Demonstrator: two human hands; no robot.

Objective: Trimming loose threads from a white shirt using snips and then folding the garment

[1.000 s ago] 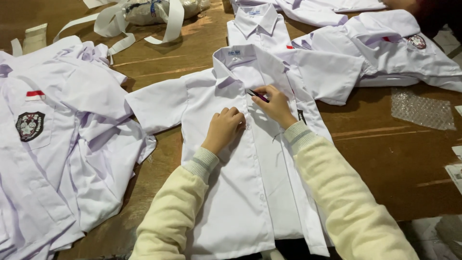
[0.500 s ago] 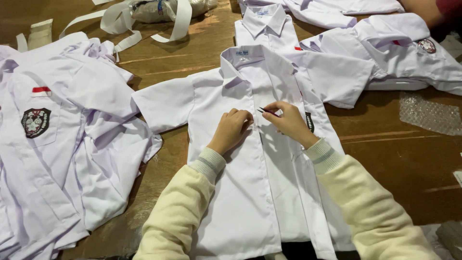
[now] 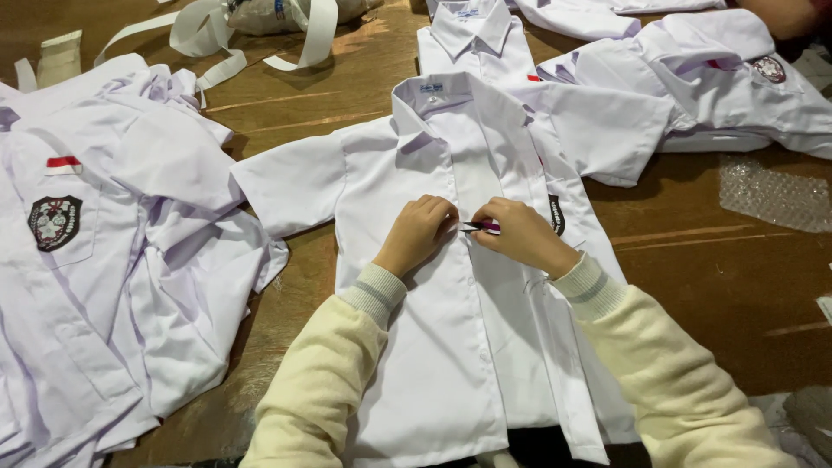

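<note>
Shirt (image 3: 451, 347) mid-placket: your left hand (image 3: 418, 232) pinches fabric, right hand (image 3: 520, 234) grips small tool (image 3: 479, 228); lower buttons remain.

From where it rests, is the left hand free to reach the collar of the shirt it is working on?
Probably yes: the left hand lies on the shirt, and nothing covers the collar.

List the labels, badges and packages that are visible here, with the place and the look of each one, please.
Collar label: inside the collar of the middle shirt, small pale rectangle.
Shield badge: pocket of the left shirt, black with red and white.
Flag patch: above that badge, red over white.
Round badge: shirt at top right, dark red.
Plastic bag: top edge, clear, contents unclear.
Bubble wrap: table at right, clear sheet.
</note>
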